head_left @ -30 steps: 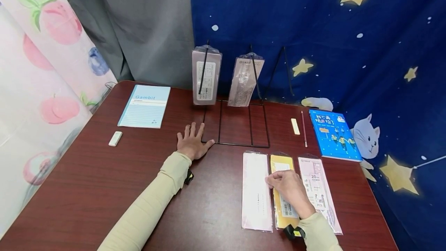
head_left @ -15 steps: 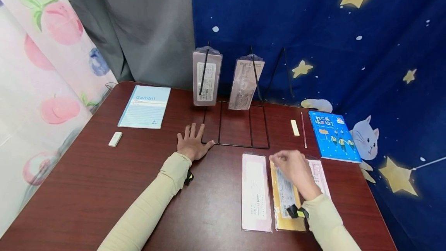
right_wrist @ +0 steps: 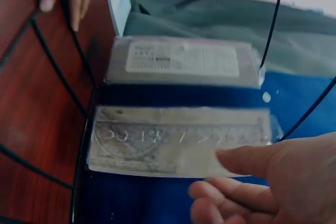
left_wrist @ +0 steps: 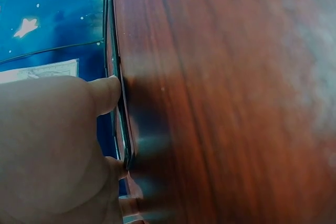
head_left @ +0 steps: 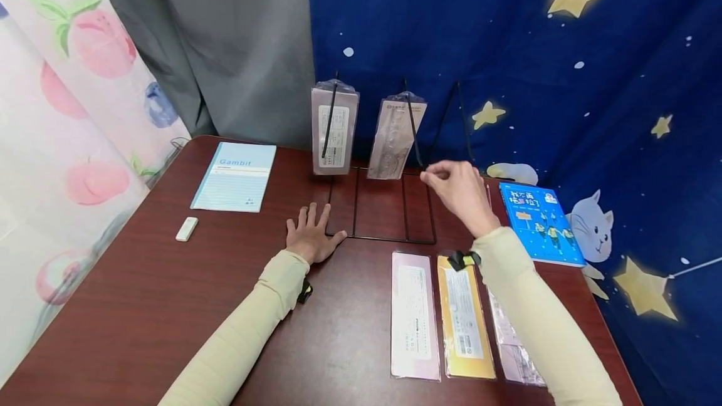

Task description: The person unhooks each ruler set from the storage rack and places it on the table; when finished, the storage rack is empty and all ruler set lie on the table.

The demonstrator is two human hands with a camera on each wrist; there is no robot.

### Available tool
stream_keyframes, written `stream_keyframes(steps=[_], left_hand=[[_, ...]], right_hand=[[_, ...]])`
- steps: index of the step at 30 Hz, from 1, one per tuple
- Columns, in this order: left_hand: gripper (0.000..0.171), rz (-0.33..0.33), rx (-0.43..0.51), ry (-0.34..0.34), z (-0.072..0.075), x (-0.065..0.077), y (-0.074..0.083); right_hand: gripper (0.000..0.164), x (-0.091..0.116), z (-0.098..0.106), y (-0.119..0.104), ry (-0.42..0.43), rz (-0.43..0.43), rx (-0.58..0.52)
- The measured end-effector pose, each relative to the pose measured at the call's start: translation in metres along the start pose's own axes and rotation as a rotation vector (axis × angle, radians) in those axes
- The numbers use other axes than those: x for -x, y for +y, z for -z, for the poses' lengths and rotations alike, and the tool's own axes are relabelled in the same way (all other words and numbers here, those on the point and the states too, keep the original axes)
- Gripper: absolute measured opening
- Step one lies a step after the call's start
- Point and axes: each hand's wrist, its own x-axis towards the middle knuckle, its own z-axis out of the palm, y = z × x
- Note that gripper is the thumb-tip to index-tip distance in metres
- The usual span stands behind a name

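My left hand (head_left: 311, 235) lies spread on the table at the near left corner of the black wire rack (head_left: 379, 240), its thumb touching the base wire. Two clear packs hang on the rack's hooks: a left pack with a white label (head_left: 334, 136) and a right pack holding a clear ruler set (head_left: 395, 138). My right hand (head_left: 459, 190) is raised just right of the ruler pack, below the vacant third hook (head_left: 464, 118). In the right wrist view its fingers are loosely bent and hold nothing; the thumb overlaps the ruler pack, and contact cannot be told.
A pink pack (head_left: 415, 318), a yellow pack (head_left: 467, 324) and another pink pack (head_left: 516, 356), partly under my right sleeve, lie in front. A notebook (head_left: 234, 177) and white eraser (head_left: 187, 229) are at left, a blue book (head_left: 541, 224) at right. Curtains hang behind.
My right hand has risen from above the yellow pack, moving away from me to the rack's right side. My left hand has stayed put. The packs on the table remain where they were.
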Motion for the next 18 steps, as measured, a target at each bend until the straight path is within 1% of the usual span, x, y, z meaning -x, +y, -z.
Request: stream_keyframes(steps=[4,8,11,13,15,16,18], left_hand=[[0.084,0.001,-0.003,0.001,0.003,0.003,0.001],[0.082,0.000,0.014,0.013,0.005,0.008,0.003],[0.081,0.000,0.014,0.014,0.005,0.010,0.004],[0.081,0.000,0.006,0.010,0.004,0.009,0.004],[0.081,0.004,-0.004,0.001,0.003,0.007,0.003],[0.081,0.002,-0.001,0.008,0.002,0.007,0.003],[0.082,0.005,-0.008,0.005,0.002,0.005,0.003]], right_hand=[[0.034,-0.033,-0.006,0.002,0.047,0.046,-0.140],[0.043,-0.056,-0.018,0.007,0.059,0.030,-0.312],[0.051,-0.066,-0.026,0.008,0.050,-0.005,-0.408],[0.054,-0.070,-0.030,0.009,0.046,-0.020,-0.457],[0.055,-0.073,-0.034,0.009,0.037,-0.023,-0.515],[0.055,-0.075,-0.036,0.009,0.034,-0.020,-0.538],[0.055,-0.078,-0.038,0.009,0.039,-0.014,-0.567]])
